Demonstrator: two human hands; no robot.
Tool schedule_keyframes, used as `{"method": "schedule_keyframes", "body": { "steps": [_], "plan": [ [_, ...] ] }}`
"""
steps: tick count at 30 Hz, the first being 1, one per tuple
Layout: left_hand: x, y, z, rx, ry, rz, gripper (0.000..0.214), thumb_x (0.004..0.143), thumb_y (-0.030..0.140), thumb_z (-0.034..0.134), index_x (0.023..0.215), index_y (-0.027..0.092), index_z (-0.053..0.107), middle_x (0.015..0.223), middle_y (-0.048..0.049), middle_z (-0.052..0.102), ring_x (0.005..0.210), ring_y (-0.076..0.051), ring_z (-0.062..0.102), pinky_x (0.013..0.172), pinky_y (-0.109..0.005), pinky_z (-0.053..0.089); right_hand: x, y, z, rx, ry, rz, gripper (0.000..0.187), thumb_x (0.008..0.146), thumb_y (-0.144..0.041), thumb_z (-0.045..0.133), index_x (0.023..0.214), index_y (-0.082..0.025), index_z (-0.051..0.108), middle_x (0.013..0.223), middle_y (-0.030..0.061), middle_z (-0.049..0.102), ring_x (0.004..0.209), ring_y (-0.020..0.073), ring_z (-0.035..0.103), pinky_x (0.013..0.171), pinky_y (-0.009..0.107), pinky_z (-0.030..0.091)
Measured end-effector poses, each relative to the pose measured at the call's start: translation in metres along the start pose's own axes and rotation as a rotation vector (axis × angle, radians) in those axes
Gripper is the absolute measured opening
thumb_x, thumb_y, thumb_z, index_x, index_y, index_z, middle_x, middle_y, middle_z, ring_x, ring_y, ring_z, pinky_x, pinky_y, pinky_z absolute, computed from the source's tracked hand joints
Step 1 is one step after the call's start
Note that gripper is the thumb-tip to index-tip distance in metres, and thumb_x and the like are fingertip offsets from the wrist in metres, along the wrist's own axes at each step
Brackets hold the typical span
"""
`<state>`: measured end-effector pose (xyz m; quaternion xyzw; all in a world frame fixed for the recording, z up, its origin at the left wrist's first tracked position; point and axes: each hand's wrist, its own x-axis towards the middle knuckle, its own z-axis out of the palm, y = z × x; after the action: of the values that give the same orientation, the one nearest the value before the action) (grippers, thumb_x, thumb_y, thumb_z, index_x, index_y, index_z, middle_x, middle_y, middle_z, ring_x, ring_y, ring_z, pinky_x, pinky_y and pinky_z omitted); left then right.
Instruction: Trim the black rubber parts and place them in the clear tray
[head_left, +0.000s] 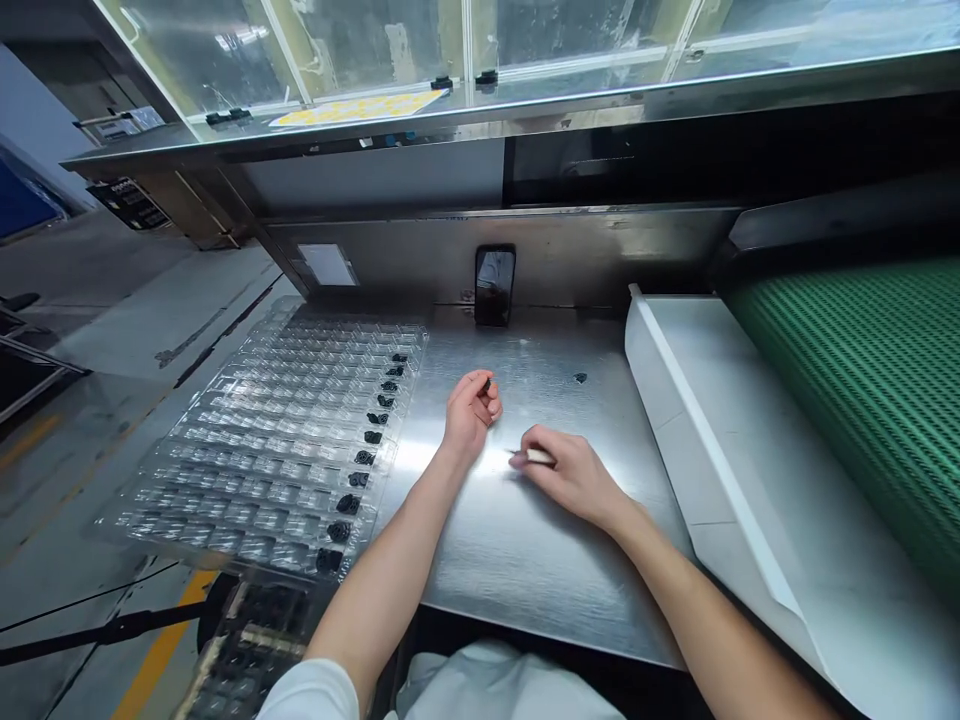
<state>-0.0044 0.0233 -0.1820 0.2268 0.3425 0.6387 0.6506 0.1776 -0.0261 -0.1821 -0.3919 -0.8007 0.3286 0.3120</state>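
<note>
My left hand (469, 408) hovers over the steel worktable (517, 540) with its fingers curled, pinching a small black part (487, 384) at the fingertips. My right hand (564, 472) rests on the table just to the right, fingers closed round a thin pale tool (534, 456) whose tip points left. A clear plastic blister tray (262, 440) lies to the left of my hands. Its right-hand column holds several small black parts (365, 458); the other pockets look empty. One loose black part (580, 378) lies on the table beyond my right hand.
A black phone (494, 286) leans upright against the steel back wall. A white chute (720, 440) borders the table on the right, with a green conveyor belt (862, 400) beyond it. Another tray of dark parts (247, 650) sits below the table's front left corner.
</note>
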Motion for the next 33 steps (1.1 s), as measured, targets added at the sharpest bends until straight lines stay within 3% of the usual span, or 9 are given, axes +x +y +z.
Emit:
{"method": "schedule_keyframes", "body": {
  "steps": [3,6,9,12,15,20,28,33],
  "plan": [
    [-0.010,-0.010,0.008,0.098,-0.099,-0.028,0.024,0.080,0.033,0.073,0.087,0.018,0.056,0.070,0.0017,0.057,0.049,-0.008,0.046,0.046,-0.020,0.031,0.005,0.008,-0.001,0.135,0.288,0.105,0.027,0.095,-0.046,0.069,0.088,-0.021,0.061,0.072,-0.0015,0.058,0.063,0.0144,0.050,0.060,0.027,0.037],
    [-0.023,-0.022,0.018,0.210,-0.187,-0.125,0.029,0.082,0.041,0.075,0.087,0.018,0.057,0.068,0.0027,0.054,0.045,-0.006,0.039,0.044,-0.019,0.026,0.007,0.015,0.000,0.277,0.414,0.176,0.035,0.092,-0.054,0.072,0.091,-0.021,0.063,0.080,0.0016,0.066,0.070,0.0166,0.060,0.063,0.028,0.044],
    [-0.033,-0.031,0.026,0.304,-0.265,-0.183,0.040,0.086,0.055,0.073,0.093,0.017,0.060,0.064,0.0038,0.050,0.044,-0.004,0.031,0.044,-0.017,0.018,0.008,0.017,0.000,0.329,0.410,0.198,0.037,0.094,-0.057,0.069,0.093,-0.020,0.065,0.080,0.0029,0.069,0.074,0.0189,0.066,0.069,0.030,0.049],
    [-0.037,-0.033,0.027,0.315,-0.319,-0.180,0.048,0.087,0.063,0.070,0.099,0.017,0.061,0.064,0.0037,0.050,0.045,-0.004,0.029,0.044,-0.017,0.016,0.007,0.015,-0.002,0.186,0.456,0.183,0.035,0.097,-0.055,0.066,0.091,-0.020,0.068,0.073,0.0011,0.067,0.068,0.0173,0.061,0.067,0.029,0.046],
    [-0.038,-0.031,0.026,0.256,-0.329,-0.188,0.050,0.085,0.063,0.074,0.100,0.017,0.061,0.064,0.0038,0.051,0.045,-0.004,0.029,0.044,-0.017,0.017,0.008,0.012,-0.003,0.067,0.507,0.131,0.032,0.098,-0.051,0.065,0.092,-0.021,0.069,0.076,0.0010,0.067,0.069,0.0169,0.060,0.067,0.029,0.045],
    [-0.040,-0.029,0.026,0.152,-0.329,-0.207,0.049,0.081,0.056,0.081,0.104,0.016,0.063,0.065,0.0042,0.051,0.045,-0.004,0.031,0.044,-0.017,0.019,0.008,0.009,-0.002,0.081,0.566,0.156,0.032,0.096,-0.052,0.068,0.104,-0.021,0.064,0.080,0.0015,0.068,0.067,0.0173,0.062,0.066,0.029,0.048],
    [-0.037,-0.023,0.025,0.046,-0.278,-0.197,0.045,0.083,0.050,0.082,0.105,0.016,0.064,0.067,0.0053,0.046,0.046,-0.003,0.031,0.046,-0.017,0.018,0.007,0.011,-0.005,-0.039,0.529,0.077,0.034,0.102,-0.054,0.058,0.108,-0.021,0.065,0.084,0.0031,0.067,0.066,0.0166,0.058,0.064,0.030,0.045],
    [-0.036,-0.020,0.024,0.039,-0.226,-0.152,0.044,0.083,0.052,0.081,0.103,0.018,0.061,0.070,0.0045,0.048,0.047,-0.003,0.034,0.045,-0.017,0.020,0.005,0.010,-0.004,-0.112,0.408,-0.024,0.043,0.111,-0.052,0.042,0.093,-0.020,0.066,0.086,0.0041,0.064,0.071,0.0156,0.057,0.067,0.030,0.041]
  ]
}}
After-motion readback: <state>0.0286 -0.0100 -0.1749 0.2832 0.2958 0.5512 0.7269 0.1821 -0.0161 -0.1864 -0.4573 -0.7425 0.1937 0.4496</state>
